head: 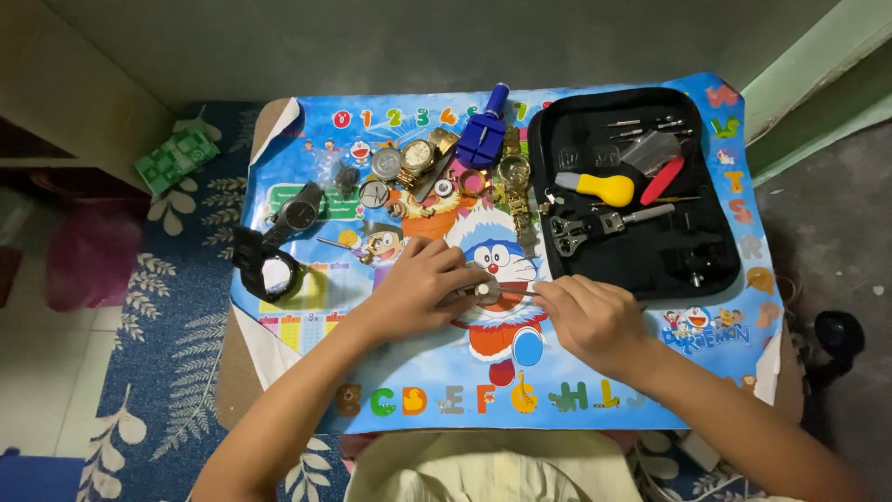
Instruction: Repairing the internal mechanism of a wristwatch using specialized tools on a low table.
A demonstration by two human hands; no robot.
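**Tiny watch part pinched at the middle of the mat**

Hard to see much of the small round part (487,292): the left hand (418,288) covers most of it, fingertips clamped on its edge, near the middle of the cartoon mat (595,390). The right hand (595,321) grips a thin tool (520,293) whose tip touches the part; the handle is buried in the fist, so what kind of tool it is can't be told. Both forearms are cut off at the bottom edge.

Count-wise: two black watches at the mat's left edge, one (299,214) with a dark face, one (271,270) with a pale face. Two gold watches (418,156) (514,172) sit near the far edge, plus a blue tool (483,135) and several loose round bits that are too small to sort out.

One black case (715,214) lies open at the far right corner, holding a yellow-handled tool (604,189), a red one (662,179) and a metal wrench (585,226).

The mat covers a low table on a blue leaf-print rug (158,372); a green box (177,156) sits off the far left corner.
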